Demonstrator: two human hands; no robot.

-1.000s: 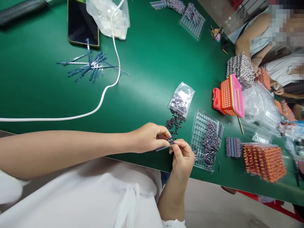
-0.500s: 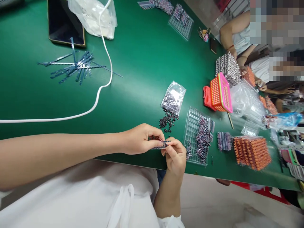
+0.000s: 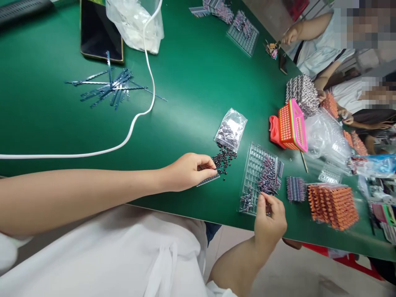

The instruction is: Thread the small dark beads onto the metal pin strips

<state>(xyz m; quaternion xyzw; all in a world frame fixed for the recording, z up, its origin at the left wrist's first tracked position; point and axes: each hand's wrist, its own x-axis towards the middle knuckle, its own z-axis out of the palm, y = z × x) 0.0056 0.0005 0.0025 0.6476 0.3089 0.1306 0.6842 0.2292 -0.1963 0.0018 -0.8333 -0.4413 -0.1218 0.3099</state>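
My left hand (image 3: 185,172) is closed around a narrow dark strip (image 3: 208,180) with a row of small marks, part of it hidden by the fingers. Its fingertips are beside a loose pile of small dark beads (image 3: 225,160). My right hand (image 3: 270,216) is pinched at the near edge of a clear ridged plastic tray (image 3: 250,168). In that tray lies a heap of thin dark and pink spiky pieces (image 3: 267,175), with a smaller cluster (image 3: 246,201) at its near left. What the right fingertips hold is too small to make out.
Above the beads lies a clear bag (image 3: 231,128). Rightward are a striped stack (image 3: 296,189), orange stacks (image 3: 334,206) and an orange-pink basket (image 3: 292,126). Blue metallic strips (image 3: 116,87), a white cable (image 3: 133,123) and a tablet (image 3: 100,33) lie left. Other people sit at the far right.
My right hand has left my left hand and moved right to the tray. My left hand keeps the strip, close to the beads. The whole view has shifted slightly.
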